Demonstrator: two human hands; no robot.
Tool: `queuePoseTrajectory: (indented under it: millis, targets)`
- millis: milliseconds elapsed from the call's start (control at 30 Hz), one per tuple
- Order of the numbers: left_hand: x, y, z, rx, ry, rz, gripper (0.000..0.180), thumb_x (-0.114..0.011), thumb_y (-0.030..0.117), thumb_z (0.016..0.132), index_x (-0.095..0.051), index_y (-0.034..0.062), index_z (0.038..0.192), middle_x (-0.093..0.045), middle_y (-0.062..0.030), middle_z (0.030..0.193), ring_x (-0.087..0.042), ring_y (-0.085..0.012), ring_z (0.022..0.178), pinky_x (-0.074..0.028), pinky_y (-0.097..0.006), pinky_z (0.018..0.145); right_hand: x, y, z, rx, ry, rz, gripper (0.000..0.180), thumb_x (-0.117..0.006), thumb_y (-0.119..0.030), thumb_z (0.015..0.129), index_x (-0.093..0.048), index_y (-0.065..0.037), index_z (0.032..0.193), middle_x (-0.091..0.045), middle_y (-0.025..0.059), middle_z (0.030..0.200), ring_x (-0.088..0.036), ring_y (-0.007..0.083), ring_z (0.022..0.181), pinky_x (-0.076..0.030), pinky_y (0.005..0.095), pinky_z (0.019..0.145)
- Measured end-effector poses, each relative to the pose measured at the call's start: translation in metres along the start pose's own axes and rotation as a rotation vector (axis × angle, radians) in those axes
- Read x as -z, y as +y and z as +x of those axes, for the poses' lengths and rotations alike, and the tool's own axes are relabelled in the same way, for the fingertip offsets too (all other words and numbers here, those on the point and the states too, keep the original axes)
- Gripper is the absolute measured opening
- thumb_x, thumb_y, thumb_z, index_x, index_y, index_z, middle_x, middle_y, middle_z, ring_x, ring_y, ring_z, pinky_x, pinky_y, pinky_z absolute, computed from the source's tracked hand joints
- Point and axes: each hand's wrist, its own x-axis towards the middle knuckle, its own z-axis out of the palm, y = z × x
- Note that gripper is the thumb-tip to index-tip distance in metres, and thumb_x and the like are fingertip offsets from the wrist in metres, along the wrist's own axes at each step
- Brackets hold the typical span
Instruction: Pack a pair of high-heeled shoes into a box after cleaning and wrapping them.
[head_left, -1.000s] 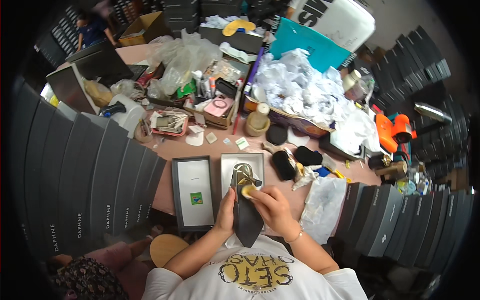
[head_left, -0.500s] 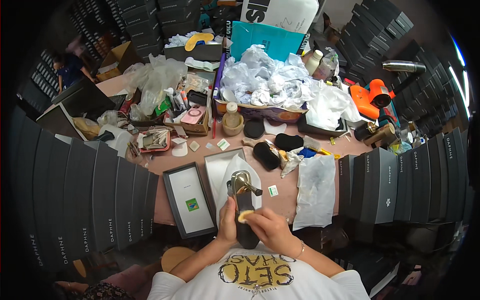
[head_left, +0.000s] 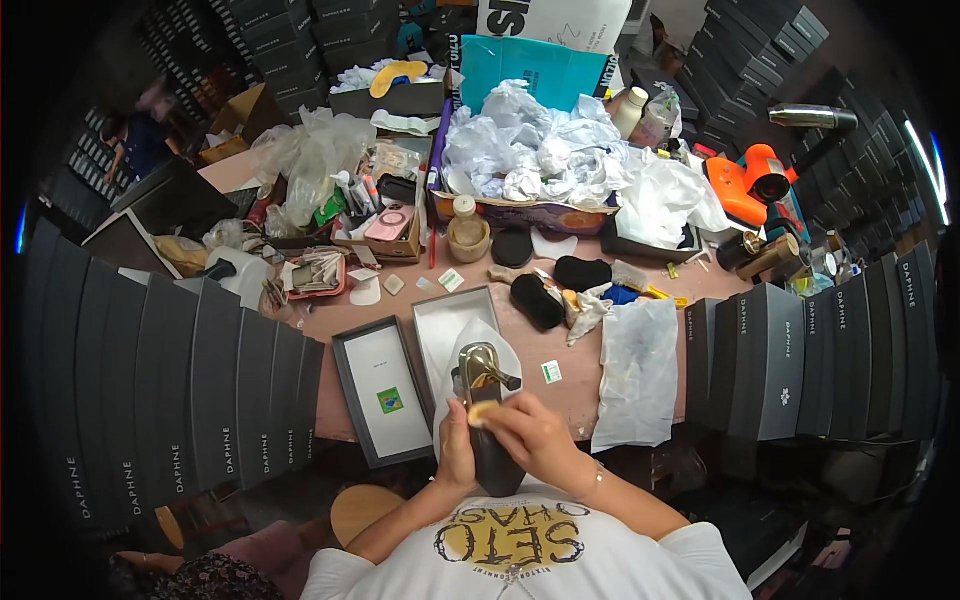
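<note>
A dark high-heeled shoe [head_left: 492,468] is held sole up in front of my chest, its shiny gold heel [head_left: 484,366] pointing away from me. My left hand [head_left: 458,450] is closed round the shoe's left side. Pinched in the fingers of my right hand [head_left: 543,440] is a small yellowish pad [head_left: 483,413], pressed on the sole near its middle. Behind the shoe lies an open box with a white inside [head_left: 450,318] and white tissue [head_left: 503,348]. The grey-rimmed box lid [head_left: 374,415] rests to its left, with a small green card in it.
Stacks of dark shoe boxes [head_left: 205,400] wall the left, and more boxes [head_left: 765,365] the right. A carton of crumpled white paper [head_left: 530,212] stands at the back. Black pads [head_left: 537,302], a sheet of white paper [head_left: 638,370] and an orange tool [head_left: 738,190] lie rightward.
My right hand has slid the yellowish pad up the sole, a little toward the heel. My left hand keeps its hold on the shoe. The whole view has shifted slightly.
</note>
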Motion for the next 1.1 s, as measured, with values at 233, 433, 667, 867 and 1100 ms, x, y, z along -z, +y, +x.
queuePoseTrajectory:
  millis: [233,433,667,867,1100]
  targets:
    - [-0.004,0.006,-0.004,0.009,0.011,-0.015,0.062,-0.023,0.054,0.100,-0.053,0.0016,0.115,-0.060,-0.0046,0.102,-0.057,-0.0099,0.091,-0.047,-0.024,0.078,-0.008,0.008,0.016,0.026,0.020,-0.111,0.024,-0.068,-0.007,0.079,-0.065,-0.010,0.103,-0.056,0.0058,0.084,-0.063,0.0236,0.068,-0.051,0.0339,0.056]
    - [-0.006,0.007,-0.006,0.002,0.050,0.030,0.064,-0.023,0.055,0.100,-0.052,0.0008,0.118,-0.059,-0.0050,0.104,-0.057,-0.0110,0.093,-0.046,-0.026,0.081,-0.010,0.007,0.022,0.061,0.067,-0.162,0.023,-0.067,-0.012,0.082,-0.066,-0.011,0.104,-0.056,0.0055,0.081,-0.062,0.0239,0.067,-0.050,0.0345,0.055]
    - [-0.005,0.007,-0.005,-0.074,0.088,0.147,0.065,-0.021,0.055,0.100,-0.053,0.0004,0.115,-0.058,-0.0049,0.101,-0.054,-0.0116,0.091,-0.044,-0.024,0.079,-0.008,0.002,0.011,0.032,0.030,-0.082,0.016,-0.068,-0.012,0.082,-0.067,-0.011,0.098,-0.057,0.0067,0.081,-0.061,0.0245,0.064,-0.050,0.0336,0.053]
    - [-0.003,0.004,-0.003,-0.113,0.081,0.121,0.065,-0.022,0.053,0.101,-0.050,-0.0008,0.123,-0.057,-0.0077,0.111,-0.053,-0.0134,0.102,-0.042,-0.027,0.089,-0.014,-0.002,0.020,0.001,0.033,-0.200,0.017,-0.068,-0.012,0.082,-0.064,-0.009,0.098,-0.059,0.0068,0.082,-0.062,0.0246,0.061,-0.050,0.0335,0.051]
    - [-0.007,0.012,-0.002,-0.180,0.009,0.322,0.064,-0.021,0.052,0.101,-0.049,-0.0009,0.125,-0.056,-0.0071,0.112,-0.052,-0.0143,0.104,-0.039,-0.028,0.092,-0.007,0.004,0.018,0.094,0.076,-0.236,0.023,-0.069,-0.008,0.078,-0.063,-0.010,0.100,-0.056,0.0054,0.079,-0.060,0.0228,0.059,-0.048,0.0329,0.050]
